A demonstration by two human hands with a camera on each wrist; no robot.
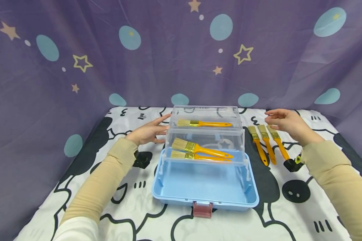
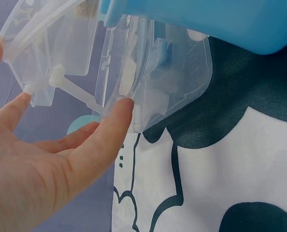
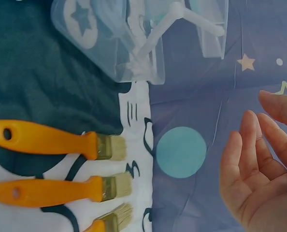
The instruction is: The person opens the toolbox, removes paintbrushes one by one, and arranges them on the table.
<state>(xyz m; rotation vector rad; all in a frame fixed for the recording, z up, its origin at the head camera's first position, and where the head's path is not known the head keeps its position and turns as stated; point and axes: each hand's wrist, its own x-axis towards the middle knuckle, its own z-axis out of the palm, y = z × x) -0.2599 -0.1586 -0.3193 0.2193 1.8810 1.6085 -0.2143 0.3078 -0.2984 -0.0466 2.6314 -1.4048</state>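
A light blue storage box (image 1: 199, 187) stands open, its two clear trays raised on hinged arms. One paintbrush (image 1: 214, 124) with an orange handle lies in the upper tray (image 1: 205, 110); two more paintbrushes (image 1: 211, 151) lie in the lower tray (image 1: 242, 147). My left hand (image 1: 147, 132) is at the left side of the trays, fingers spread and fingertips right at the clear plastic (image 2: 42, 77). To the right of the box, my right hand (image 1: 291, 124) hovers near the bristle ends of three paintbrushes (image 1: 267, 142), holding nothing, its fingers loosely bent.
The box's clear lid (image 3: 68, 43) is tipped back behind it, and a reddish latch (image 1: 202, 210) hangs at the front. A white cloth (image 1: 132, 197) with black cartoon shapes covers the table. Behind hangs a purple curtain (image 1: 169, 67) with stars and blue ovals.
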